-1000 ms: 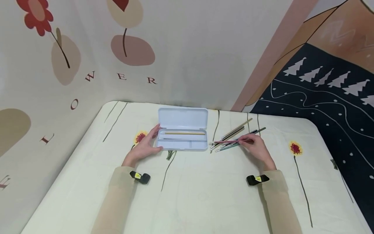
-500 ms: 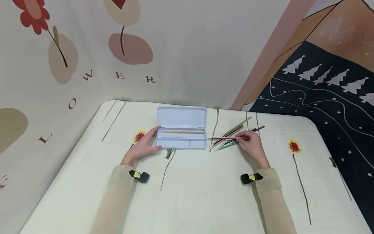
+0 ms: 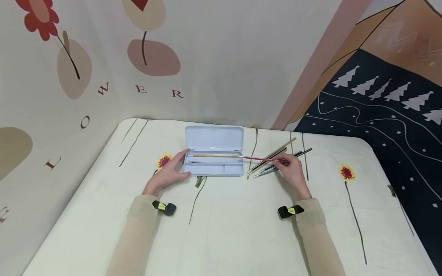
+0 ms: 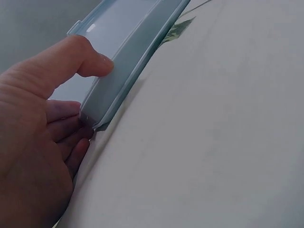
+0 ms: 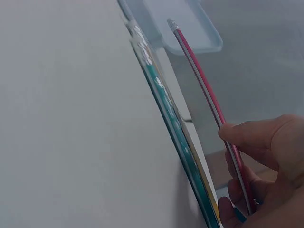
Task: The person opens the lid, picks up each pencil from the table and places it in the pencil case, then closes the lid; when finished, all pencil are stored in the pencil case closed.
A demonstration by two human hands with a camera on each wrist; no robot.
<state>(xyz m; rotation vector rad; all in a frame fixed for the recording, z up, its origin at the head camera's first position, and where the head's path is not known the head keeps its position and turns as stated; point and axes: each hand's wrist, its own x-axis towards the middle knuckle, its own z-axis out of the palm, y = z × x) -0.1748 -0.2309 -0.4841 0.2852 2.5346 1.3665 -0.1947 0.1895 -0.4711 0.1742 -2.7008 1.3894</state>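
An open pale-blue pencil case (image 3: 203, 169) lies on the table, its lid (image 3: 214, 138) tipped back and a yellow pencil (image 3: 214, 156) in its rear compartment. My left hand (image 3: 167, 175) grips the case's left end; the left wrist view shows the thumb on the front wall (image 4: 107, 95) and the fingers at the end. Between thumb and fingers, my right hand (image 3: 292, 174) pinches a red-and-silver striped pencil (image 5: 199, 71) near its right end. Its metal-tipped end reaches the case's right rim, above the table. Several loose pencils (image 3: 262, 173) lie in a crossed pile beneath that hand.
A white cloth with printed flowers (image 3: 347, 172) covers the table (image 3: 221, 237). Printed curtains (image 3: 241, 76) hang behind the table's back edge and along its sides. A small black camera sits on each wrist, such as the right wrist camera (image 3: 290, 211).
My right hand has lifted the red pencil off the pile and moved it left, its tip now at the case's right rim. The left hand stays on the case.
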